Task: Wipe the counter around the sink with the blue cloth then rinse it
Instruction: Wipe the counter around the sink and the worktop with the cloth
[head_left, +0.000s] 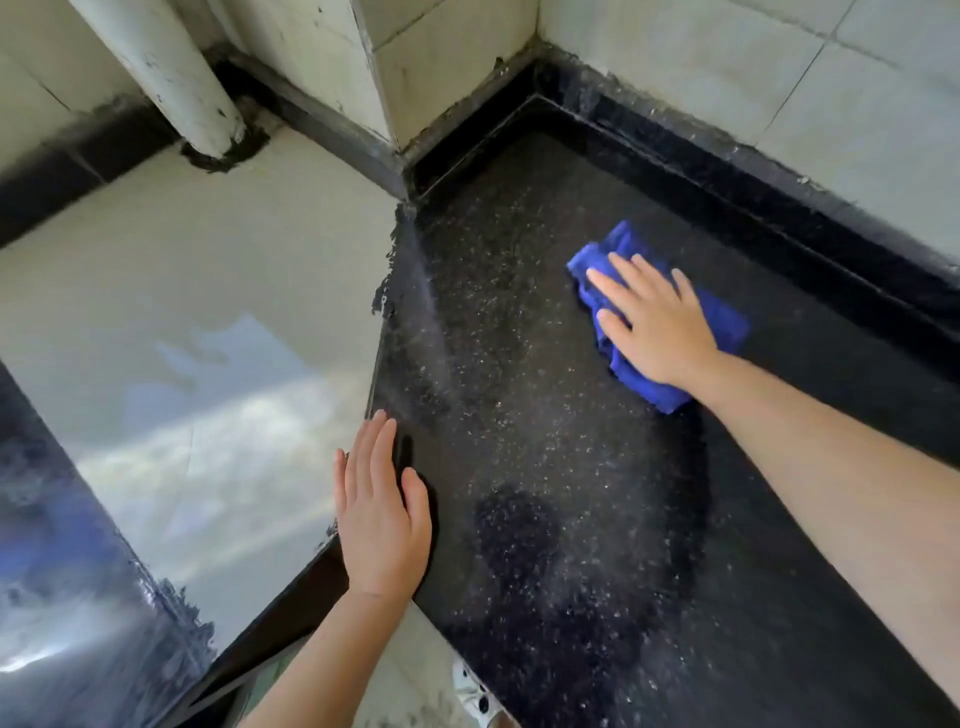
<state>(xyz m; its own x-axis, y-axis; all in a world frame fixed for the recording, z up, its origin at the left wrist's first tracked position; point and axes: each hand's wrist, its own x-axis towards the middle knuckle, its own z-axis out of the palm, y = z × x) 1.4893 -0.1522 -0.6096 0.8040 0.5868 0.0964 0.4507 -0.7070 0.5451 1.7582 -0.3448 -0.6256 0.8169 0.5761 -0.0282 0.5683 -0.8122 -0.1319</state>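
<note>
1. Head view, looking down on a black speckled counter (519, 415) that runs into a tiled corner.
2. Right hand (657, 325) lies flat on the blue cloth (724, 325), fingers straight and slightly spread, palm pressing down; no curl round the cloth, nothing pinched.
3. Blue cloth is bunched and crumpled, lying on the counter at the right, near the raised black ledge (779, 208) under the back wall. It pokes out beyond the fingertips, past the thumb side and behind the heel of the hand.
4. Cloth and ledge: close, but a strip of counter shows between them.
5. Left hand (382, 514) rests flat on the counter's left edge, fingers straight and together, thumb just apart from them; it holds nothing.
6. Left fingertips lie right along the seam where the black counter meets a pale glossy surface (182, 338) to the left.
7. Hands are well apart, with bare counter between them.
8. Counter shows a hazy, streaky film with a darker patch near the bottom centre; wet or dusty, cannot tell.
9. Pale surface reflects sky and cloud; a dark wet-looking slab (67, 597) sits at the lower left.
10. White pipe (171, 73) stands at the top left, with dark sealant round its base.
11. Wall tiles (779, 78) are pale, with dark grime along the joints.
12. White shoe (475, 693) with dark spots shows at the bottom edge.
</note>
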